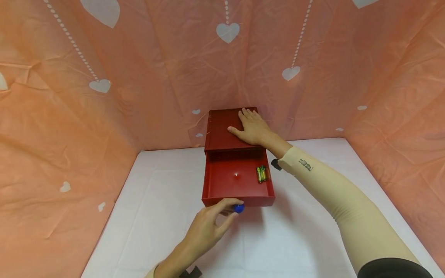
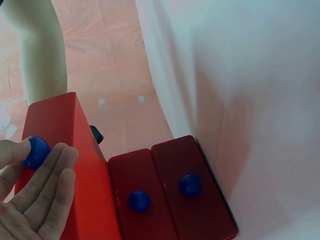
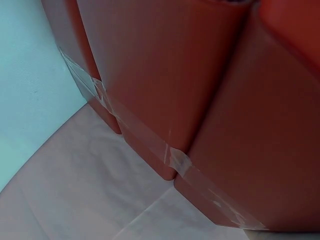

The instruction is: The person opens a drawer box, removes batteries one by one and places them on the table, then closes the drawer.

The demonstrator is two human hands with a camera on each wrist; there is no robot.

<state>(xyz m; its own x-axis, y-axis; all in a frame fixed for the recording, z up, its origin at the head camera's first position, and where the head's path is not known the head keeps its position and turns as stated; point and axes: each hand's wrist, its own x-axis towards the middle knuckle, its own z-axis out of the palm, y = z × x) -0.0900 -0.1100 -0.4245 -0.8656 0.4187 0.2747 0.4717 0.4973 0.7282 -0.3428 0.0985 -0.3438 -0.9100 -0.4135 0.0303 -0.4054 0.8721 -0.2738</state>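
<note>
A red drawer cabinet (image 1: pixel 224 129) stands against the back cloth, its top drawer (image 1: pixel 222 187) pulled out towards me. My left hand (image 1: pixel 205 226) pinches the round blue knob (image 1: pixel 238 208) on that drawer's front between thumb and fingers. The left wrist view shows the same knob (image 2: pixel 36 152) in the grip. Spread out flat, my right hand (image 1: pixel 253 127) rests on the cabinet's top. Small green and yellow batteries (image 1: pixel 261 174) lie inside the drawer along its right wall.
Below the pulled-out drawer, two closed drawers each carry a blue knob (image 2: pixel 139 201). Clear tape (image 3: pixel 145 135) runs across the cabinet's side. A white cloth (image 1: pixel 156 193) covers the table; orange-pink sheets with hearts (image 1: pixel 167 77) enclose its back and sides.
</note>
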